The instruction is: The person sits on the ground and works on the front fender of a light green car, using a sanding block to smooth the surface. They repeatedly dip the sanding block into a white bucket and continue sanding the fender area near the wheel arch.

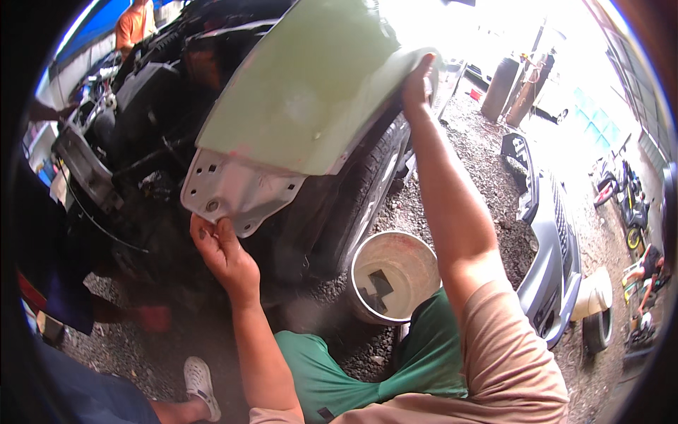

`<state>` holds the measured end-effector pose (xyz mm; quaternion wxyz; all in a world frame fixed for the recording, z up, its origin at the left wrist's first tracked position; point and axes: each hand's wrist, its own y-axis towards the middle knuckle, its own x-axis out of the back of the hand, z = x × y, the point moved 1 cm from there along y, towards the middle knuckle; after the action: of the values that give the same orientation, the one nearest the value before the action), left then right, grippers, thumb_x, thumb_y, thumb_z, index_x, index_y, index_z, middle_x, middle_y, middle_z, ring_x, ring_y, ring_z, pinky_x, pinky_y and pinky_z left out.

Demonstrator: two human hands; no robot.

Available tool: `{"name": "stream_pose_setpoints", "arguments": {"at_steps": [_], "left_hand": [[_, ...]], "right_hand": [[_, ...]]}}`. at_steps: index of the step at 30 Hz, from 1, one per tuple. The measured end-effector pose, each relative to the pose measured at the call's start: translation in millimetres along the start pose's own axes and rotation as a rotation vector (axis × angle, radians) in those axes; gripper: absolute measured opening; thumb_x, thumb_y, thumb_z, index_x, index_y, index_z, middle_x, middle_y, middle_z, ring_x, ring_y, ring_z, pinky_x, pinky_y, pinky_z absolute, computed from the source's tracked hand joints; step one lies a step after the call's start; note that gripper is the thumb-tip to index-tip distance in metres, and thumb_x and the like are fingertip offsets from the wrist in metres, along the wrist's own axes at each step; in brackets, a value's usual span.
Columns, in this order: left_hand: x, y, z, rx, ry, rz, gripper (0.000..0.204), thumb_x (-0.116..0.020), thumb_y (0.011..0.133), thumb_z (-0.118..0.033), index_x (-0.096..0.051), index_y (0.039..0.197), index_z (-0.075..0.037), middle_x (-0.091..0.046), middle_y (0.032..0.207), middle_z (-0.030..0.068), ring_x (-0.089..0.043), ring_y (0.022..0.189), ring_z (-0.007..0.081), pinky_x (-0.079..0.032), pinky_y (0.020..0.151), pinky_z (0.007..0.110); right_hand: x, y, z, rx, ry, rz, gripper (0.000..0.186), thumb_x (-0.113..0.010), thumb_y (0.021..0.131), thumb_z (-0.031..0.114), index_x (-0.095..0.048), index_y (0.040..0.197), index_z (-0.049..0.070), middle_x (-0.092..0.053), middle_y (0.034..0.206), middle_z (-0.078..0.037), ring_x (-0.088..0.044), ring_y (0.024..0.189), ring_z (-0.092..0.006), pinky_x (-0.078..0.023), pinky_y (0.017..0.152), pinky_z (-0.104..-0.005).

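Note:
A pale green car fender panel [296, 92], with a bare light-grey bracket end [240, 187] pierced by several holes, is held tilted over the front corner of the car. My left hand [226, 251] pinches the bracket's lower edge, thumb and fingers round it. My right hand [419, 85] grips the panel's upper right edge. Behind the panel are the car's dark exposed engine bay [145, 92] and a front tyre [367, 191]. A bucket [424, 265] with cloudy liquid and dark pieces in it stands below the panel, between my forearms.
A co-worker's legs and shoe [198, 381] are close at lower left; a person in orange [131, 28] is behind the car. On the gravel [470, 141] at right are a detached bumper [547, 261], white container [592, 293], loose tyre [597, 332] and motorbike [628, 205]. Cylinders [522, 92] stand beyond.

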<state>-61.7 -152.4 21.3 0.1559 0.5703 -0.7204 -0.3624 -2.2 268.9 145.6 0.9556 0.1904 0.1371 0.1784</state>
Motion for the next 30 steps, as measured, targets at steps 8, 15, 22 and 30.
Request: {"name": "stream_pose_setpoints", "arguments": {"at_steps": [8,15,22,30], "left_hand": [[2.3,-3.6,2.8,0.025,0.029,-0.025,0.04,-0.048,0.104,-0.009,-0.036,0.14,0.004,-0.051,0.129,0.0145,-0.05,0.117,0.0212,-0.038,0.104,0.035],[-3.9,1.0,-13.5,0.184,-0.201,-0.074,0.035,-0.051,0.103,-0.011,-0.04,0.135,0.0,-0.052,0.126,0.012,-0.051,0.115,0.0187,-0.041,0.101,0.034],[3.5,21.0,-35.5,0.235,-0.087,-0.079,0.018,-0.053,0.104,-0.02,-0.047,0.112,-0.005,-0.055,0.11,0.0054,-0.055,0.103,0.0136,-0.048,0.088,0.031],[2.3,18.2,-36.4,0.214,-0.01,-0.047,0.02,-0.051,0.105,-0.025,-0.046,0.113,-0.007,-0.053,0.112,0.003,-0.053,0.103,0.0121,-0.046,0.087,0.03]], "right_hand": [[-20.1,-85.6,19.9,0.239,-0.482,-0.076,0.08,-0.014,0.103,0.056,-0.01,0.156,-0.004,-0.007,0.16,-0.032,0.0,0.153,-0.0364,0.007,0.12,-0.0544],[-47.8,-141.9,30.5,0.16,-0.205,-0.105,0.095,-0.016,0.1,0.066,-0.003,0.152,-0.013,0.001,0.161,-0.03,0.007,0.153,-0.0336,0.007,0.122,-0.0427],[-53.6,-123.4,41.6,0.111,0.008,-0.184,0.092,-0.018,0.101,0.063,0.0,0.152,-0.011,0.006,0.162,-0.029,0.01,0.152,-0.0325,0.007,0.122,-0.0419],[6.0,26.5,30.4,-0.08,0.013,-0.303,0.087,-0.014,0.102,0.062,-0.007,0.154,-0.008,-0.001,0.163,-0.025,0.002,0.153,-0.0335,0.001,0.123,-0.0451]]}}
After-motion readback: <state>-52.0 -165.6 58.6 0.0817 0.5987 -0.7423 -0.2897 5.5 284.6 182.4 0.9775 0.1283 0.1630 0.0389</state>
